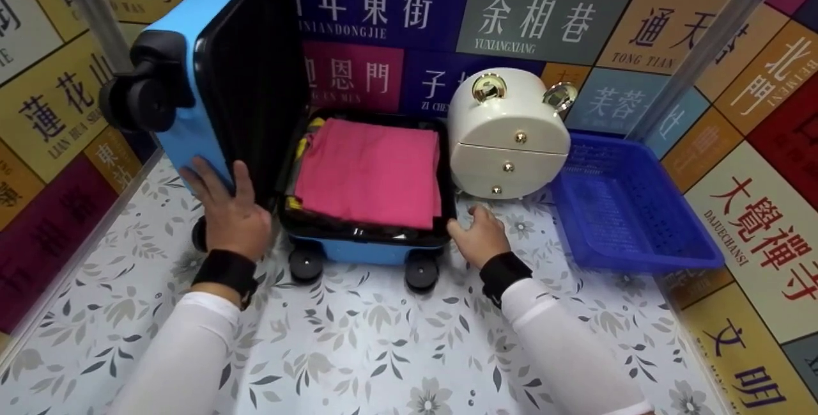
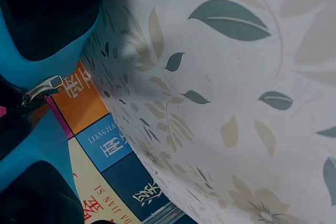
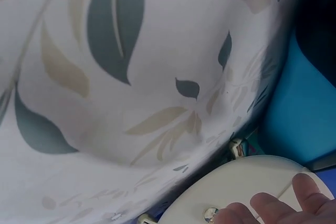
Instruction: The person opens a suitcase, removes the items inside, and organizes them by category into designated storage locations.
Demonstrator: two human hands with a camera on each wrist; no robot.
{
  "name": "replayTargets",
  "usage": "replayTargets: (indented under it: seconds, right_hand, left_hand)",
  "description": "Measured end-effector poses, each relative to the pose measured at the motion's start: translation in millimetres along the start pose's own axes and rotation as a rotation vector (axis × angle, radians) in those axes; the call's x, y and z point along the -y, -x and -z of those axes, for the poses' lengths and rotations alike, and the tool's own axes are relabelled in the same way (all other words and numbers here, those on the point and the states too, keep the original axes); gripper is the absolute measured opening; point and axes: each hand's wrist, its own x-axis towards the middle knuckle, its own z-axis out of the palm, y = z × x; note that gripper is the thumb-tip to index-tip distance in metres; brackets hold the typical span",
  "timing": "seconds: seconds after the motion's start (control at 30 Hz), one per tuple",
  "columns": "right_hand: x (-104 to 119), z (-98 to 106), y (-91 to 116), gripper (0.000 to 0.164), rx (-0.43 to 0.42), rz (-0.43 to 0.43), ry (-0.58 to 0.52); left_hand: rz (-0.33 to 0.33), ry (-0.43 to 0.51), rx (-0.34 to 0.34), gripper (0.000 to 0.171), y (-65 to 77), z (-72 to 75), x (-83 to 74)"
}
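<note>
A small blue suitcase (image 1: 367, 250) lies open, with its lid (image 1: 198, 25) standing up on the left. Folded pink cloth (image 1: 370, 172) fills the black-lined base, over something yellow and dark at its left edge. My left hand (image 1: 239, 226) rests on the lid's lower blue rim, fingers straight and spread, thumb toward the black inside. At the base's front right corner is my right hand (image 1: 479, 233), loosely bent and holding nothing; whether it touches the rim I cannot tell. Its fingers (image 3: 268, 208) show before the white box in the right wrist view.
A round white drawer box (image 1: 508, 140) with gold knobs stands right of the suitcase. Beyond it is a blue plastic basket (image 1: 639, 261). Signboard-patterned walls (image 1: 537, 12) enclose the leaf-printed table surface (image 1: 358, 344). Black wheels (image 1: 422, 271) stick out from the suitcase's front.
</note>
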Motion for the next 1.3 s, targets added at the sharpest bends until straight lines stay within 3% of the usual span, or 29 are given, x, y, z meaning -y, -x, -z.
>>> replayTargets:
  seconds: [0.2, 0.6, 0.77, 1.03, 1.17, 1.3]
  right_hand:
    - [-1.9, -2.4, -0.2, 0.072, 0.033, -0.013, 0.016]
    - [-1.1, -3.2, 1.3, 0.068, 0.009, 0.004, -0.007]
    - [-2.5, -4.4, 0.9, 0.068, 0.013, -0.002, -0.011]
    - [-2.9, -6.3, 1.0, 0.069, 0.025, -0.019, 0.000]
    - [-1.7, -7.3, 1.4, 0.068, 0.025, -0.015, 0.008]
    - [-1.9, -8.1, 1.2, 0.067, 0.016, -0.014, 0.015]
  left_hand:
    - [0.066, 0.037, -0.028, 0.120, 3.0, -0.9, 3.4]
    - [0.201, 0.123, -0.032, 0.126, 3.6, 2.4, 10.6]
    - [0.295, 0.124, 0.002, 0.121, 6.3, 4.3, 11.9]
    - [0.460, 0.145, 0.053, 0.100, 10.0, 8.6, 15.7]
    - [0.552, 0.170, 0.079, 0.100, 10.8, 11.6, 18.2]
    - [0.602, 0.188, 0.087, 0.103, 11.6, 12.4, 19.5]
